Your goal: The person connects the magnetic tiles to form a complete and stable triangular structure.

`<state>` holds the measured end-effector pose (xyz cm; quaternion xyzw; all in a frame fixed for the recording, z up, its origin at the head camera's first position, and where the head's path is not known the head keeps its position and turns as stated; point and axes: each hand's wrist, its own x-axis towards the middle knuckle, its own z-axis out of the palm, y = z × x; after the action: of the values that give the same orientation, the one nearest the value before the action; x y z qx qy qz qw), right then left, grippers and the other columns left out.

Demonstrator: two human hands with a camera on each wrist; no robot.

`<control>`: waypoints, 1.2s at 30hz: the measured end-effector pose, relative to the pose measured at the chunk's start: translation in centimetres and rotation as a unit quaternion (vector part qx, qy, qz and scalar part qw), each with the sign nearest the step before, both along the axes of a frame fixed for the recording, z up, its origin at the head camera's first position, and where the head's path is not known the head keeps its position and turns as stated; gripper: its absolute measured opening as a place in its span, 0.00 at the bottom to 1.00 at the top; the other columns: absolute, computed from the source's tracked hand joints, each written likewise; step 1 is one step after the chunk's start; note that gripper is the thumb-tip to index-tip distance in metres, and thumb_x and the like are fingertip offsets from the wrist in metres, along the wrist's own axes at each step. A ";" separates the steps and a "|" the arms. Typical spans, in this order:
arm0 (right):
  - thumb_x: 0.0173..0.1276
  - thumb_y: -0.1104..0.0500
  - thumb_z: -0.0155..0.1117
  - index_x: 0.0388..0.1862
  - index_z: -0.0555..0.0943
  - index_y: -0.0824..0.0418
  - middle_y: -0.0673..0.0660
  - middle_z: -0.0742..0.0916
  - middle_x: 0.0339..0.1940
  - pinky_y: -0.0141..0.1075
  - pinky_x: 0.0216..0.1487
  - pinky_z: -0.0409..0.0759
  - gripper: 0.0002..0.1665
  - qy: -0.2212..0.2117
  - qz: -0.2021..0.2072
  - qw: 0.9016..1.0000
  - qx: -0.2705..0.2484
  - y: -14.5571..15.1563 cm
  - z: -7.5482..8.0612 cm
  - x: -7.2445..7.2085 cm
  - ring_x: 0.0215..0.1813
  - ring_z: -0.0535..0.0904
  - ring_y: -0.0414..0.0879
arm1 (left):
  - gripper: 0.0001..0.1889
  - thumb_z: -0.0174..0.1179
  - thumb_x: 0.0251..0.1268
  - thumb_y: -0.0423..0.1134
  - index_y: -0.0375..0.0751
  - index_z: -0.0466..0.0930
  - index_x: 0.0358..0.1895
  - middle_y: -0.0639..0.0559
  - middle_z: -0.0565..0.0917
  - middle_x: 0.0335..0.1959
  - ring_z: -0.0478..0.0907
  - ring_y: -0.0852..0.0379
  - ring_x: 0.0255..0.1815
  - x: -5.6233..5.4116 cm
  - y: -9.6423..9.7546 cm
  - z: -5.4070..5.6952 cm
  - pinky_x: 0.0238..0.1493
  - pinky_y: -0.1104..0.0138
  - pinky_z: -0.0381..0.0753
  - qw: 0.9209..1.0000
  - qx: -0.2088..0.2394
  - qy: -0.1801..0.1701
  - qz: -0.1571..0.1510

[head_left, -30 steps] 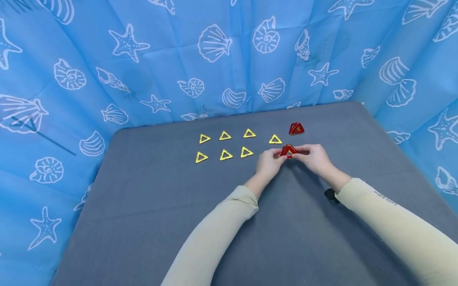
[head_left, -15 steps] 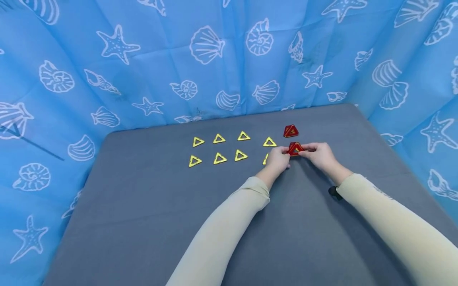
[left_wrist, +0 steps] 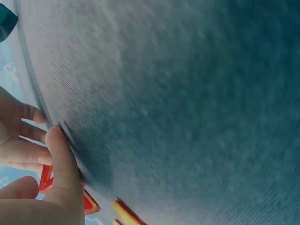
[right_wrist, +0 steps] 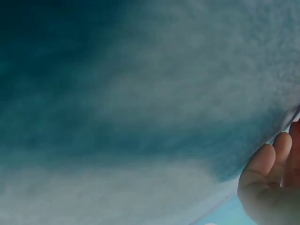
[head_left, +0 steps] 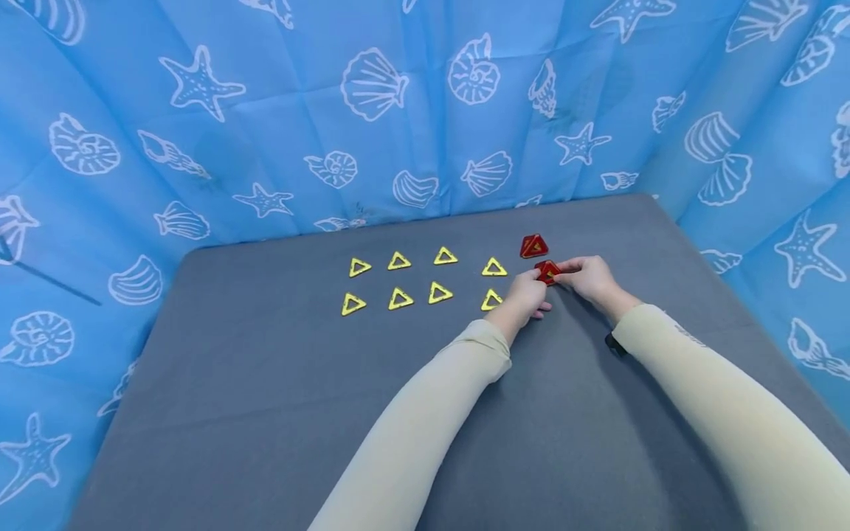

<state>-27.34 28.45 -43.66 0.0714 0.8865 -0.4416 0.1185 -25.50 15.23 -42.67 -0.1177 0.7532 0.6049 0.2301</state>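
Note:
In the head view, both hands meet at a small red triangular shape (head_left: 547, 271) made of triangle pieces, which looks like a pyramid with a little yellow in it. My left hand (head_left: 527, 293) pinches its left side, and my right hand (head_left: 593, 280) pinches its right side with thumb and fingers. Just behind it a similar red pyramid (head_left: 534, 245) stands on the table. The left wrist view shows a red edge (left_wrist: 46, 179) between the two hands. In the right wrist view only fingertips (right_wrist: 260, 161) show at the lower right; the red shape is out of sight there.
Yellow triangle frames lie flat in two rows to the left, the nearest ones a front triangle (head_left: 491, 300) beside the left wrist and a back triangle (head_left: 494, 267). A grey cloth covers the table (head_left: 265, 383). A blue shell-print curtain (head_left: 425, 110) hangs behind and around.
Both hands have shifted right relative to the yellow triangles, uncovering one beside the left wrist. The red pieces in the hands have turned and look more closed. The head view has swung slightly.

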 end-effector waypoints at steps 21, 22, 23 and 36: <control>0.73 0.61 0.58 0.61 0.74 0.73 0.71 0.76 0.59 0.52 0.62 0.67 0.22 -0.030 -0.049 0.998 0.001 -0.7 0.0 -1.0 0.58 0.69 0.60 | 0.29 0.38 0.73 0.25 0.48 0.60 0.75 0.45 0.65 0.72 0.82 0.43 0.49 -1.6 -1.6 -0.6 0.51 0.55 0.78 0.993 0.113 -0.035 0.002; 0.73 0.61 0.58 0.61 0.74 0.72 0.71 0.75 0.59 0.52 0.62 0.67 0.22 -0.030 -0.050 0.998 0.002 -0.6 -0.1 -0.9 0.58 0.68 0.60 | 0.30 0.37 0.73 0.25 0.48 0.60 0.75 0.45 0.65 0.71 0.82 0.43 0.49 -1.4 -1.5 -0.5 0.51 0.54 0.78 0.992 0.117 -0.037 0.004; 0.74 0.61 0.58 0.61 0.74 0.72 0.71 0.75 0.59 0.52 0.62 0.67 0.22 -0.029 -0.051 0.998 0.002 -0.5 -0.1 -0.9 0.58 0.68 0.60 | 0.29 0.37 0.73 0.25 0.48 0.60 0.75 0.45 0.66 0.71 0.82 0.43 0.49 -1.2 -1.4 -0.4 0.51 0.54 0.78 0.992 0.117 -0.038 0.006; 0.73 0.62 0.58 0.58 0.75 0.74 0.71 0.75 0.57 0.51 0.59 0.69 0.20 -0.026 -0.058 0.998 0.009 -0.4 0.1 0.1 0.56 0.70 0.60 | 0.28 0.38 0.74 0.27 0.48 0.60 0.75 0.44 0.66 0.71 0.82 0.43 0.49 -0.2 -1.0 -0.4 0.50 0.53 0.78 0.993 0.109 -0.035 -0.005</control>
<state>-27.22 28.01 -43.57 0.1352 0.8813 -0.4380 0.1151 -25.65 14.26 -43.07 -0.1091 0.6749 0.6776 0.2711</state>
